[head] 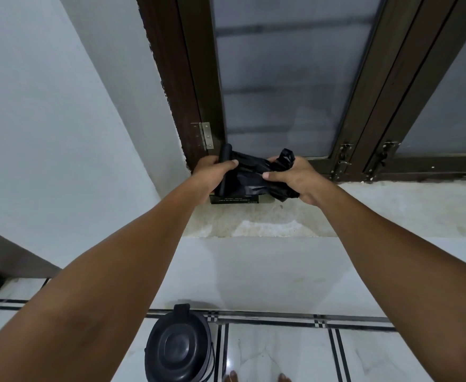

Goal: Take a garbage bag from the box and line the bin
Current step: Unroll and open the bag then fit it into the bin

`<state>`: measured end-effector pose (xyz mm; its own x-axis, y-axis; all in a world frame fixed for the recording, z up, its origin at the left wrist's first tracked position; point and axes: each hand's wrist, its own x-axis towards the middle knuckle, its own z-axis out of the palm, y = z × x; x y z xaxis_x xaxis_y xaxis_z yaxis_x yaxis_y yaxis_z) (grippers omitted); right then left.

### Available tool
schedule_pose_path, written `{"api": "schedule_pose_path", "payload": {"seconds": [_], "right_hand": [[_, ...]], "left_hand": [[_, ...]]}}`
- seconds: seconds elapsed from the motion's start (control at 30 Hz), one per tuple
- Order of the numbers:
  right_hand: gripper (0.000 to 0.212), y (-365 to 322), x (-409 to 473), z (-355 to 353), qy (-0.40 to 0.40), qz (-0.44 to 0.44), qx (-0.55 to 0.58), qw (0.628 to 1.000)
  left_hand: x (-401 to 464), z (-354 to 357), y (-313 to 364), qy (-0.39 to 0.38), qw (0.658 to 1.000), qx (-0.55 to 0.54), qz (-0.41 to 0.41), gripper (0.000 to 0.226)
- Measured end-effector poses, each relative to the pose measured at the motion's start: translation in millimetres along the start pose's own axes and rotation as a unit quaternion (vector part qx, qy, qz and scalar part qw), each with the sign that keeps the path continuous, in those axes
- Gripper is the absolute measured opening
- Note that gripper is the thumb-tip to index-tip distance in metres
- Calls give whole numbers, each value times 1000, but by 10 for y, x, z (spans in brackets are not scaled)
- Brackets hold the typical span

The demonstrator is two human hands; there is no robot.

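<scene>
Left grip clamps the tight black roll; right grip bunches crinkled glossy bag above the box.

Dark wooden window frame, frosted panes, steel hinge, latches, white tiled floor.

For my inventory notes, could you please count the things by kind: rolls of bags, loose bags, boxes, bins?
Roll of bags, in left hand: 1
Loose bag, in right hand: 1
Box: 1
Bin: 1
Total: 4
</scene>
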<state>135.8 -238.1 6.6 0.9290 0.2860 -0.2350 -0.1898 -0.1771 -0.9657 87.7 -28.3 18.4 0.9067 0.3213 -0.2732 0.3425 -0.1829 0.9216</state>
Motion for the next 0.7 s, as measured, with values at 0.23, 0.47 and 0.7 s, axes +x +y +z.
{"api": "schedule_pose_path", "payload": {"seconds": [0.23, 0.47, 0.7], "right_hand": [[42, 62, 25, 14, 33, -23, -110, 993], [30, 89, 19, -39, 56, -14, -97, 994], [12, 53, -58, -61, 78, 35, 21, 996]], "left_hand": [[-9, 44, -39, -5, 999, 36, 35, 22], [-56, 83, -18, 0, 1000, 12, 8, 17], [-108, 79, -15, -12, 998, -35, -52, 17]]}}
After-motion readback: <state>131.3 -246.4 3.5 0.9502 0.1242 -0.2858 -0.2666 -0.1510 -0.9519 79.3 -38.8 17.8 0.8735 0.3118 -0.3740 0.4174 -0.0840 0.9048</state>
